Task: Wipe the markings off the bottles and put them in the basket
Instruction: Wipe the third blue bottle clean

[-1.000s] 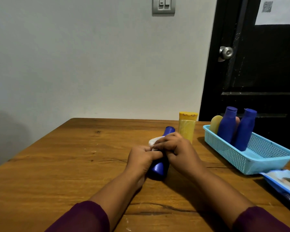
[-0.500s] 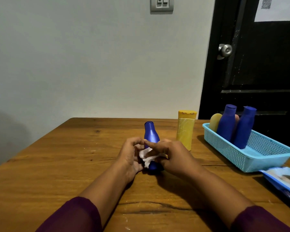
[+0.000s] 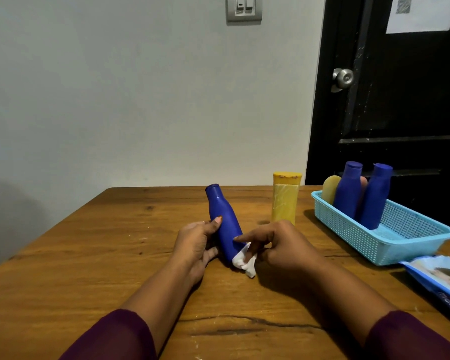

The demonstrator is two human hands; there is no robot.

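I have the slim dark-blue plastic bottle [image 3: 224, 222] leaning on the brown wooden bench [image 3: 89, 255], base down between my hands and neck tipped away to the left. My left hand [image 3: 195, 245] has its grip curled round the bottle's lower body, thumb on the near face. My right hand [image 3: 283, 248] has its grip closed on a crumpled white wipe [image 3: 244, 261] at the bottle's base, forefinger stretched onto the blue side.

I see no marking on the face towards me. The best course, I judge, is to turn the bottle in the left grip while rubbing firmly along it, checking each side.

An upright yellow plastic bottle [image 3: 285, 201] stands just behind my right hand, on the way to the light-blue mesh basket [image 3: 346, 229]. That basket already holds two blue bottles [image 3: 347, 193] and others, and a wipe packet [image 3: 439, 279] lies beside it.
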